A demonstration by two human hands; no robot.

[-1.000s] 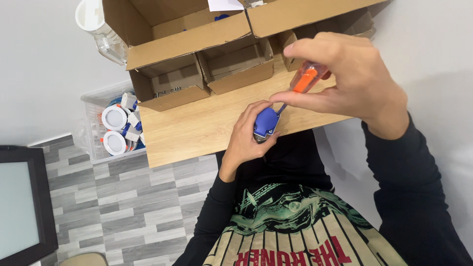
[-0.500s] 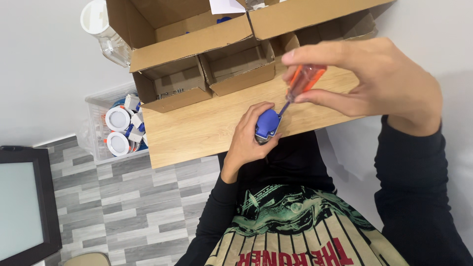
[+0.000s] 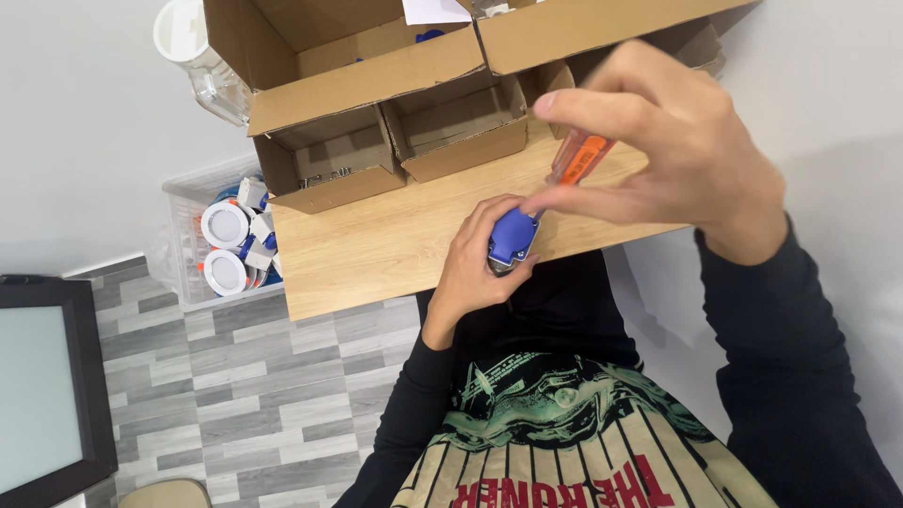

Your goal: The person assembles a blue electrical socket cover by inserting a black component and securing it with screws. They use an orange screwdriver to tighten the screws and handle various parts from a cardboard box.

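- Gripping a small blue part point(image 3: 513, 235), the left hand point(image 3: 475, 268) has its fingers curled shut round it, right at the near edge of the wooden worktop point(image 3: 376, 245).
- Over it comes the right hand point(image 3: 677, 150), thumb and fingers pinched closed on an orange-handled screwdriver point(image 3: 578, 158), which slants down with its tip end meeting the top of the blue part.
- Blue part sits just off the worktop's front edge, above the person's dark-sleeved lap; whether it rests on the wood, cannot tell.
- Farther back on the worktop, two small open cardboard boxes point(image 3: 329, 165) stand side by side, the left one with some small metal bits inside.
- Behind those, larger cardboard boxes point(image 3: 367, 56) with flaps open fill the worktop's far side.
- Left of the worktop, down at floor level, a clear plastic bin point(image 3: 188, 245) holds round white fittings point(image 3: 226, 226).
- Beyond the worktop's far left corner, a clear plastic jar point(image 3: 202, 56) leans by the wall.
- Well left of the worktop, a dark-framed screen point(image 3: 47, 386) stands over the grey plank floor point(image 3: 254, 395).
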